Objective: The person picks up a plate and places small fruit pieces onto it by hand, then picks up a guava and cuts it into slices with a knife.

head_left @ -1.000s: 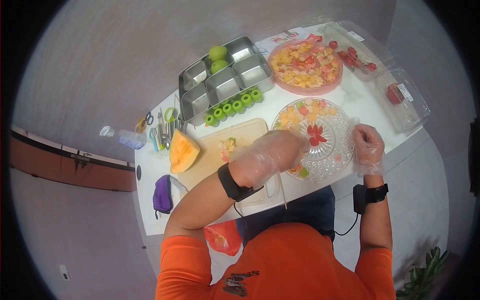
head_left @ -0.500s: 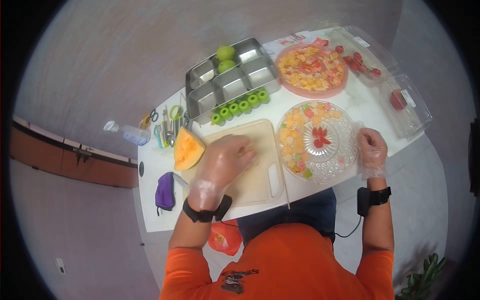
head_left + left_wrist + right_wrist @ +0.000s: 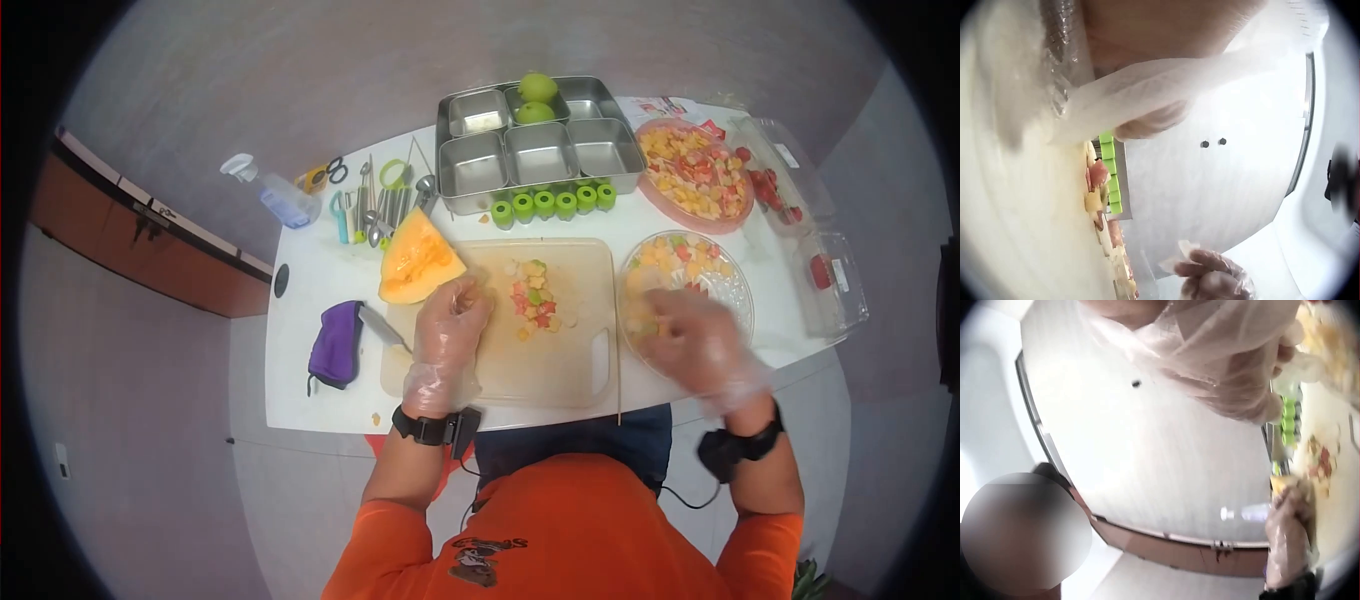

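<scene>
My gloved left hand (image 3: 450,335) is over the left side of the cutting board (image 3: 570,375), just below an orange melon wedge (image 3: 422,262). Its fingers hang loosely curled, with nothing visible in them. To its right on the board lies a small pile of cut fruit pieces (image 3: 535,298) in pink, green and pale orange. My gloved right hand (image 3: 700,340), blurred, reaches leftward over the front of the clear glass plate (image 3: 741,305), fingers fairly straight. Fruit pieces (image 3: 685,250) line the plate's far side; red slices at its centre are partly hidden by the hand.
A steel tray (image 3: 475,205) with compartments holds green fruits (image 3: 537,88); green-capped cutters (image 3: 545,206) line its front. Behind the plate are a pink platter of cut fruit (image 3: 735,222) and clear boxes with strawberries (image 3: 822,270). Utensils (image 3: 375,225), a spray bottle (image 3: 285,203) and a purple pouch (image 3: 337,343) stand left.
My left hand has gone from the plate across the fruit pile to the board's left side. My right hand has moved from beside the plate to over it. The head view has shifted left.
</scene>
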`<state>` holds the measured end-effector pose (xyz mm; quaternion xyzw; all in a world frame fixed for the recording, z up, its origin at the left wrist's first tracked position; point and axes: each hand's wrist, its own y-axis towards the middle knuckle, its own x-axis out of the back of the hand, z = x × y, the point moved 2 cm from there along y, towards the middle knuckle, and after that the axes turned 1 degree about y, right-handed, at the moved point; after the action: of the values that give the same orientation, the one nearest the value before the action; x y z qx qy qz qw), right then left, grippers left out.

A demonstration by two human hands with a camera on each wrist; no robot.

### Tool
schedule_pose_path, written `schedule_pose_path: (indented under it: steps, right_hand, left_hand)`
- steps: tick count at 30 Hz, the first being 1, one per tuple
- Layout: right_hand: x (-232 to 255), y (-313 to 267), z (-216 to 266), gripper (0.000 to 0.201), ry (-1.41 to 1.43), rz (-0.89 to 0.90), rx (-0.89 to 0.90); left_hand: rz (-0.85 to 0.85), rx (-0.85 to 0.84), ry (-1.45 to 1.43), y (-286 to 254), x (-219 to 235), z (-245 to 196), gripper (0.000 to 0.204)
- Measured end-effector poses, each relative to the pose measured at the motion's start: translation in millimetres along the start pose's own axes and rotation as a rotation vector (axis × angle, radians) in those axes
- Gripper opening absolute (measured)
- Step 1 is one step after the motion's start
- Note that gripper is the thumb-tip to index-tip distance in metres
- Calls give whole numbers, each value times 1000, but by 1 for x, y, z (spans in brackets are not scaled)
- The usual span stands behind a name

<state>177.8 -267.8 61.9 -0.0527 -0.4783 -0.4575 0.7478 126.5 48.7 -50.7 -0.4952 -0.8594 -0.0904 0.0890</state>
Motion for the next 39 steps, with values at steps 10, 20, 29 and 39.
schedule_pose_path:
  steps: [10, 20, 29, 39]
  right_hand:
    - [-101, 61, 19, 32, -543, 592, -96]
    - [-100, 40, 13, 15, -256, 405, 27]
    - [-98, 27, 21, 8, -231, 451, 25]
    - [-91, -14, 48, 20, -219, 494, 208]
  left_hand:
    - [61, -64, 177, -3, 5, -14, 33]
    - [72, -104, 205, -3, 5, -11, 30]
    - [69, -70, 214, -3, 5, -10, 31]
    - [72, -76, 185, -1, 3, -1, 31]
